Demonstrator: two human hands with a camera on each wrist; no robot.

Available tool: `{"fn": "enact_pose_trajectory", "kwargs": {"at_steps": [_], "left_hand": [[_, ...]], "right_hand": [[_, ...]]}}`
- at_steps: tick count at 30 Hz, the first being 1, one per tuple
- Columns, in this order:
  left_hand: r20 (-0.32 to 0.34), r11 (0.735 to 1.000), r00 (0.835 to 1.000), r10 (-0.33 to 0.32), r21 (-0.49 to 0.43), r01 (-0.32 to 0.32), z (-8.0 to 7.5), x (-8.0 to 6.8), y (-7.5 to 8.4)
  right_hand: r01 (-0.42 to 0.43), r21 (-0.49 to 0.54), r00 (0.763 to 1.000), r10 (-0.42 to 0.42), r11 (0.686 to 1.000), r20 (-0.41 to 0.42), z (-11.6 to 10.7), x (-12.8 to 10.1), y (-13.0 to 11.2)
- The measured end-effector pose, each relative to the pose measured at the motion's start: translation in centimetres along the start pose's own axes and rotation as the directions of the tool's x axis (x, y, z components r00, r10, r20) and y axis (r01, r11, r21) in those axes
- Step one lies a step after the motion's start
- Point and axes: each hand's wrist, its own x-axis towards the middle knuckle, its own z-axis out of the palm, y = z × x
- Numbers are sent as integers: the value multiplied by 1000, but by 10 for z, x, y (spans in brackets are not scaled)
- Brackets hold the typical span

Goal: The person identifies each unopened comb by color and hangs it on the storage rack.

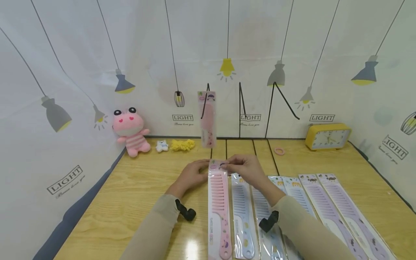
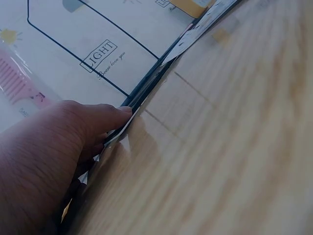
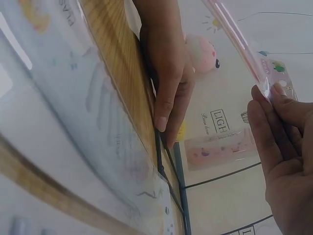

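Note:
My right hand [image 1: 246, 169] pinches the top of a packaged pink comb [image 1: 218, 195], its pack hanging in front of me over the table. Lower and to the left, my left hand [image 1: 193, 175] grips a base wire of the black wire rack [image 1: 273, 159], fingers partly behind the pack. In the right wrist view, the left thumb and fingers [image 3: 166, 112] are around the dark wire close to the tabletop. Another packaged pink comb [image 1: 207, 126] hangs from the rack's left hook; the other two hooks hold nothing.
Packaged blue combs [image 1: 242, 216] and purple combs [image 1: 325, 207] lie side by side at the right. Along the back are a pink plush toy [image 1: 131, 130], a small white bear [image 1: 162, 146], yellow yarn [image 1: 182, 145], a pink ring [image 1: 279, 151] and a yellow clock [image 1: 328, 136].

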Motion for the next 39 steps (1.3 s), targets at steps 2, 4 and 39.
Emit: {"fn": "enact_pose_trajectory", "kwargs": {"at_steps": [2, 4, 39], "left_hand": [[-3, 1000, 1000, 2, 0, -2, -1, 0, 0], [-6, 1000, 1000, 1, -5, -1, -2, -1, 0], [13, 999, 999, 36, -33, -36, -6, -5, 7]], "right_hand": [[5, 7, 1000, -5, 1000, 1, 0, 1, -3], [11, 23, 1000, -11, 1000, 6, 0, 2, -5], [573, -514, 693, -712, 638, -112, 27, 59, -123]]}}
